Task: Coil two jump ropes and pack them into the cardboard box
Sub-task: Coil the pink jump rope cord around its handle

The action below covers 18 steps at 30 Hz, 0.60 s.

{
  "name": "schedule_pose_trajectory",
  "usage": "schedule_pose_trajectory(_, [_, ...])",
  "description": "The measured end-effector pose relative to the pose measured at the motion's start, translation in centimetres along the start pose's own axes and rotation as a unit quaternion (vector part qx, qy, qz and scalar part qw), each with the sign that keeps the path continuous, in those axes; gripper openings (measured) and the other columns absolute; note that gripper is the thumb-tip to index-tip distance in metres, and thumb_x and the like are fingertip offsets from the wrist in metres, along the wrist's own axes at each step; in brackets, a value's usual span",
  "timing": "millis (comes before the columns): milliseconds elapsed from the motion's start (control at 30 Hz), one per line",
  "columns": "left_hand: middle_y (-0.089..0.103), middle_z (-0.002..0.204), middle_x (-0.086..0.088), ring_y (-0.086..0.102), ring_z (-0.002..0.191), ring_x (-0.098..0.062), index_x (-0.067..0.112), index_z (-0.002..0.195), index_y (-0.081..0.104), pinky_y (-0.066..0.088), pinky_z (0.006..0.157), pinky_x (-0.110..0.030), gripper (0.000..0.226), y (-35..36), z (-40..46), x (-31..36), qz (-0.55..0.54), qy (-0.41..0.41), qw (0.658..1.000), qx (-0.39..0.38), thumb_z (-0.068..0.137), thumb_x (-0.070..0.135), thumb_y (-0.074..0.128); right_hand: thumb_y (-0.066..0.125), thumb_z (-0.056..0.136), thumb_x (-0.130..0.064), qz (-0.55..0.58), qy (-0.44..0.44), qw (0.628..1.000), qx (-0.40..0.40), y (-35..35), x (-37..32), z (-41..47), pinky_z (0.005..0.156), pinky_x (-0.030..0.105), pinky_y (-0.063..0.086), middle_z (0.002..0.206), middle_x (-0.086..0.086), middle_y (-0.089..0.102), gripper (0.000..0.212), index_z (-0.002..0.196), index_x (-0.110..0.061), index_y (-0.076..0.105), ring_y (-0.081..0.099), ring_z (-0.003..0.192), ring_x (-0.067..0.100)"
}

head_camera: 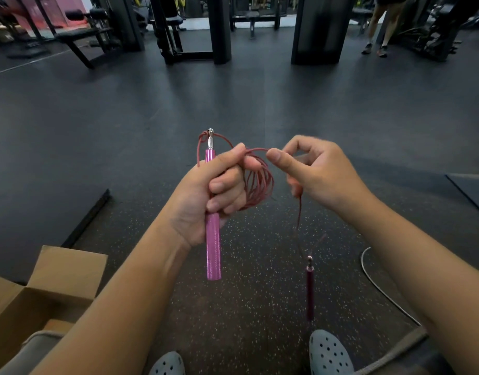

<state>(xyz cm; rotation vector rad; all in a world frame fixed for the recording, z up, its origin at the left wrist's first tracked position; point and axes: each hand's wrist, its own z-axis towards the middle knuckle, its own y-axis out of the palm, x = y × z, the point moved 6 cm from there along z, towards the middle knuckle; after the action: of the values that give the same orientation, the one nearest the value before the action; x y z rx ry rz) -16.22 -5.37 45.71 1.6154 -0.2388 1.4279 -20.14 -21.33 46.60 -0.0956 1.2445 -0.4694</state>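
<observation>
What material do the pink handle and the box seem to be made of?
The pink handle looks like metal with a knurled, glossy coloured finish and a silver tip. The box looks like plain brown cardboard: matte, with folded flaps.

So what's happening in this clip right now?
A person is coiling a thin red jump rope. The left hand grips one pink metal handle with the loops; the right hand pinches the rope, whose second handle dangles. The open cardboard box waits at lower left.
</observation>
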Motion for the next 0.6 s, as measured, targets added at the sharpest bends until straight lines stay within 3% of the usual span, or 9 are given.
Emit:
schedule_pose_trajectory(100, [0.066, 0.056, 0.007, 0.056, 0.036, -0.002, 0.0, 0.08, 0.076, 0.043, 0.038, -0.014, 0.034, 1.1, 0.0, 0.1, -0.137, 0.004, 0.991, 0.004, 0.092, 0.019, 0.051, 0.058, 0.085, -0.062, 0.048, 0.087, 0.992, -0.071, 1.5, 1.7, -0.4, 0.062, 0.04, 0.052, 0.06, 0.006, 0.044, 0.05, 0.071, -0.014, 0.053, 0.056, 0.052, 0.028])
schedule_pose_trajectory(200, [0.08, 0.09, -0.009, 0.079, 0.078, -0.015, -0.005, 0.092, 0.079, 0.063, 0.068, -0.024, 0.037, 1.5, 0.1, 0.6, -0.216, 0.029, 0.976, -0.012, 0.092, 0.014, 0.046, 0.051, 0.098, -0.053, 0.089, 0.159, 0.968, -0.173, 3.6, 3.1, -1.4, 0.068, 0.043, 0.051, 0.07, 0.011, 0.053, 0.041, 0.088, -0.014, 0.058, 0.062, 0.062, 0.033])
schedule_pose_trajectory(300, [0.076, 0.117, -0.014, 0.074, 0.107, -0.022, -0.008, 0.114, 0.071, 0.058, 0.096, -0.033, 0.039, 1.2, 0.4, 1.6, -0.19, 0.072, 0.979, -0.029, 0.098, 0.01, 0.041, 0.039, 0.107, -0.047, -0.011, 0.159, 0.952, -0.261, 5.4, 3.2, -2.6, 0.073, 0.043, 0.05, 0.077, 0.016, 0.072, 0.041, 0.107, -0.013, 0.061, 0.07, 0.073, 0.033])
schedule_pose_trajectory(400, [0.072, 0.127, -0.012, 0.072, 0.113, -0.02, -0.007, 0.131, 0.056, 0.05, 0.106, -0.035, 0.036, -0.3, 0.7, 2.0, -0.06, 0.119, 0.991, 0.027, 0.1, 0.007, 0.043, 0.035, 0.108, -0.046, -0.087, 0.115, 0.934, -0.326, 7.0, 2.0, -3.6, 0.094, 0.044, 0.054, 0.076, 0.014, 0.075, 0.035, 0.123, -0.028, 0.061, 0.073, 0.078, 0.028])
schedule_pose_trajectory(467, [0.072, 0.127, -0.009, 0.072, 0.112, -0.02, -0.004, 0.133, 0.052, 0.051, 0.105, -0.034, 0.031, -1.4, 0.6, 2.2, 0.123, 0.143, 0.978, 0.092, 0.105, 0.004, 0.042, 0.041, 0.109, -0.035, -0.086, 0.087, 0.933, -0.34, 7.7, 1.0, -3.9, 0.087, 0.044, 0.057, 0.066, 0.007, 0.067, 0.029, 0.133, -0.028, 0.056, 0.067, 0.065, 0.021])
schedule_pose_trajectory(533, [0.074, 0.123, -0.004, 0.075, 0.104, -0.018, 0.001, 0.13, 0.054, 0.055, 0.097, -0.031, 0.025, -1.7, 0.4, 2.1, 0.323, 0.153, 0.927, 0.111, 0.108, 0.007, 0.043, 0.048, 0.106, -0.023, -0.134, 0.038, 0.936, -0.323, 7.5, 0.0, -3.5, 0.073, 0.039, 0.058, 0.068, -0.012, 0.061, 0.029, 0.134, -0.023, 0.058, 0.06, 0.061, 0.007])
schedule_pose_trajectory(600, [0.074, 0.114, 0.006, 0.074, 0.096, -0.013, 0.009, 0.121, 0.063, 0.057, 0.088, -0.033, 0.022, -1.9, 0.4, 1.4, 0.488, 0.14, 0.857, 0.096, 0.108, 0.018, 0.048, 0.053, 0.103, -0.014, -0.155, -0.008, 0.944, -0.292, 6.6, -1.0, -2.9, 0.068, 0.033, 0.059, 0.069, -0.026, 0.061, 0.024, 0.123, -0.017, 0.067, 0.061, 0.063, 0.003])
